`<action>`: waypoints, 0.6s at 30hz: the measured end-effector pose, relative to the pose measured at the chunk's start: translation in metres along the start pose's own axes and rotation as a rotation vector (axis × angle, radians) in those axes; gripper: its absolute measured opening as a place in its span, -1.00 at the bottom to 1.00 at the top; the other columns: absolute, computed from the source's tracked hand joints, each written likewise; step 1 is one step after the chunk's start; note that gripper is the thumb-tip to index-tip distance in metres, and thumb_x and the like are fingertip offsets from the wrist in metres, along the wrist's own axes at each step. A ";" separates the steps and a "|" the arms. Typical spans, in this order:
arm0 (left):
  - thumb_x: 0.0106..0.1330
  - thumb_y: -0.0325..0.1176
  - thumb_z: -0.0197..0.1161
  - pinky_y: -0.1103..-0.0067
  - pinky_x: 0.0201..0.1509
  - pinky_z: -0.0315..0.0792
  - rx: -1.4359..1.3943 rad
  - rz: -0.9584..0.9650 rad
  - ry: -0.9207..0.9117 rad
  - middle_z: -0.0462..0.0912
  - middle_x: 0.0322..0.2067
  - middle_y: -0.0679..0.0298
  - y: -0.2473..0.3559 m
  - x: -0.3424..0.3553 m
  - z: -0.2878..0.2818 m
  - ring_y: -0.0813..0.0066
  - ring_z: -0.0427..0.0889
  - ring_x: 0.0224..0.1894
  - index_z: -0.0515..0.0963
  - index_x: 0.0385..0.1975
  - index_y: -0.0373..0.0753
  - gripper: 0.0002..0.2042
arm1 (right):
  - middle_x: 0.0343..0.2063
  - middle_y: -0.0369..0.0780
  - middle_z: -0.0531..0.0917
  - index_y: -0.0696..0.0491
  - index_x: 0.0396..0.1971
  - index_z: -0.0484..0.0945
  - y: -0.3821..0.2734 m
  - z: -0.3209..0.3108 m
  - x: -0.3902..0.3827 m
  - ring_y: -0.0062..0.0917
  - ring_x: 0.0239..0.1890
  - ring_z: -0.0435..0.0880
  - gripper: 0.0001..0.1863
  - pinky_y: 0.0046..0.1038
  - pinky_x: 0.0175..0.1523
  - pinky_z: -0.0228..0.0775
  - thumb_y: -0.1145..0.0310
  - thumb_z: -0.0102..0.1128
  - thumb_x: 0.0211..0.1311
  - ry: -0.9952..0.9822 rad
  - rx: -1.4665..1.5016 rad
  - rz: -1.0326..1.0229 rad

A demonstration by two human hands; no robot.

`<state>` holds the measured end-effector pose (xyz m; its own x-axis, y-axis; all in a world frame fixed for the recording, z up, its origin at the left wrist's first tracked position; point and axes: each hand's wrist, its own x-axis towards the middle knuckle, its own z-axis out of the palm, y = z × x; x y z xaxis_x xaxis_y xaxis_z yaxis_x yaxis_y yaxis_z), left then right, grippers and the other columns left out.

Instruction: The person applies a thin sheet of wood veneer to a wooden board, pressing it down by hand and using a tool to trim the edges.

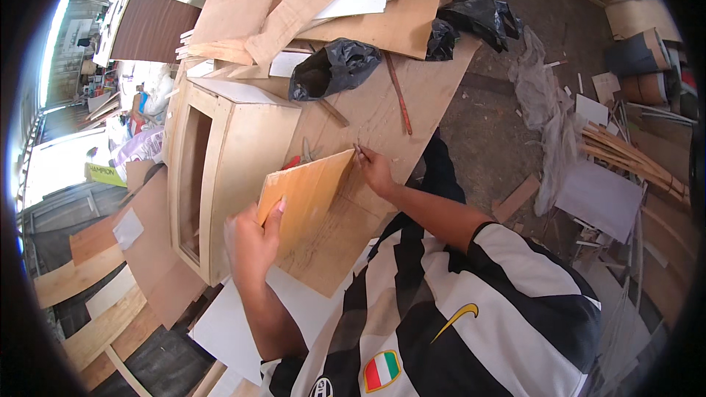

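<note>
A flat, yellowish-brown wooden board [312, 191] stands tilted up over the workbench [434, 114]. My left hand [254, 246] grips its near left edge, thumb on the face towards me; its other fingers are blurred. At the board's far right corner, my right hand [376, 173] is closed in a pinch. A small dark tip shows at its fingertips, too small to name. Just behind the board's upper edge lies a tool with red handles and grey metal jaws [306, 151], partly hidden. A wooden cabinet frame [257, 129] with an open front is left of the board.
Black plastic bags [334, 70] and a reddish stick [398, 92] lie on the bench beyond my hands. Wooden sheets and offcuts [316, 7] are piled at its far end. More panels [158, 250] lean at left; wood strips [636, 162] and scraps litter the right-hand floor.
</note>
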<state>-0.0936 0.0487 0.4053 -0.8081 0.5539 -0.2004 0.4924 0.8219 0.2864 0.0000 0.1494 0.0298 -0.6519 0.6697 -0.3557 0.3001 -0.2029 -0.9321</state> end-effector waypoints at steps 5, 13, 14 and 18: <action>0.32 -0.21 0.37 0.26 -0.49 0.33 -0.044 -0.024 0.003 0.49 -0.69 -0.08 0.003 -0.002 -0.004 -0.04 0.49 -0.65 0.61 -0.48 -0.43 -0.67 | -0.13 -0.29 0.67 0.08 0.33 0.47 -0.004 0.032 -0.021 -0.62 -0.28 0.58 -0.59 -0.52 -0.13 0.46 0.38 -0.03 0.57 -0.012 0.406 0.001; 0.34 -0.22 0.35 0.33 -0.49 0.33 -0.033 -0.065 -0.019 0.48 -0.71 0.00 -0.013 0.006 -0.007 0.17 0.47 -0.68 0.63 -0.45 -0.42 -0.69 | 0.22 0.02 0.58 0.19 0.31 0.43 -0.033 0.056 -0.030 -0.30 0.29 0.54 -0.57 -0.41 0.35 0.31 0.32 -0.06 0.58 0.213 0.372 0.078; 0.35 -0.22 0.34 0.34 -0.49 0.33 -0.006 -0.099 -0.042 0.48 -0.70 0.00 -0.014 0.005 -0.010 0.21 0.46 -0.68 0.64 -0.43 -0.42 -0.69 | 0.22 0.03 0.57 0.18 0.32 0.42 -0.048 0.044 -0.031 -0.28 0.30 0.54 -0.57 -0.40 0.35 0.31 0.34 -0.06 0.57 0.185 0.313 0.192; 0.34 -0.21 0.35 0.36 -0.49 0.32 -0.154 -0.013 -0.010 0.48 -0.70 0.03 -0.014 0.016 -0.004 0.30 0.43 -0.68 0.66 -0.38 -0.42 -0.69 | 0.22 0.06 0.57 0.16 0.34 0.40 -0.025 0.035 -0.021 -0.23 0.29 0.55 -0.56 -0.38 0.32 0.34 0.35 -0.06 0.57 0.227 0.175 -0.003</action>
<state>-0.1148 0.0456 0.4017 -0.8108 0.5449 -0.2140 0.4255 0.7996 0.4238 -0.0180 0.1157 0.0582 -0.4738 0.8095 -0.3468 0.1611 -0.3075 -0.9378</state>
